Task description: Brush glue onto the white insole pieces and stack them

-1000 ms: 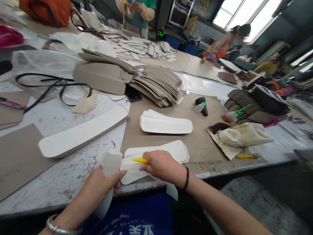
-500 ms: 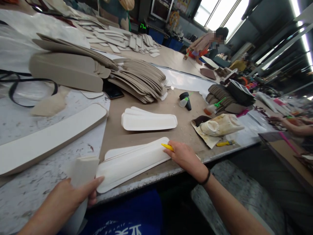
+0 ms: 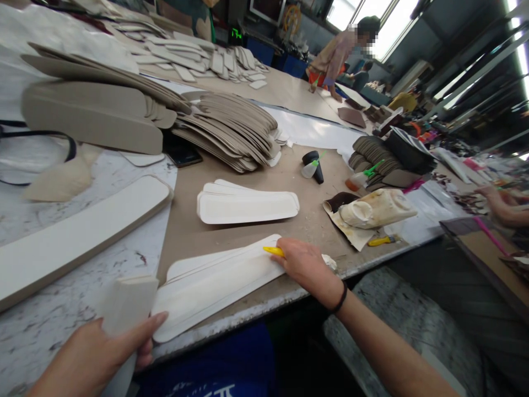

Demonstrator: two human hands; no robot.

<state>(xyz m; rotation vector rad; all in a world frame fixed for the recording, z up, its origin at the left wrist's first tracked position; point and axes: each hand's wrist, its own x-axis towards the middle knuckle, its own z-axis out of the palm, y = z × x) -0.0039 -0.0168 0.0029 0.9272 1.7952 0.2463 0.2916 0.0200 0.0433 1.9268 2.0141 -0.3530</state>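
Green digits "174" on a dark display [image 3: 236, 33], white characters on blue apron [image 3: 215, 389] unreadable

Far left: fanned stack of beige cut pieces [image 3: 231, 129]. Centre: small stack of white pieces [image 3: 248, 204]. Right: glue-crusted jug [image 3: 378, 208] beside black bottle [image 3: 313, 165].

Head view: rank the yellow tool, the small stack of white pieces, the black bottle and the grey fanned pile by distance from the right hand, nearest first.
1. Yellow tool, in the right hand.
2. Small stack of white pieces, just beyond it.
3. Black bottle, farther back.
4. Grey fanned pile, back left.
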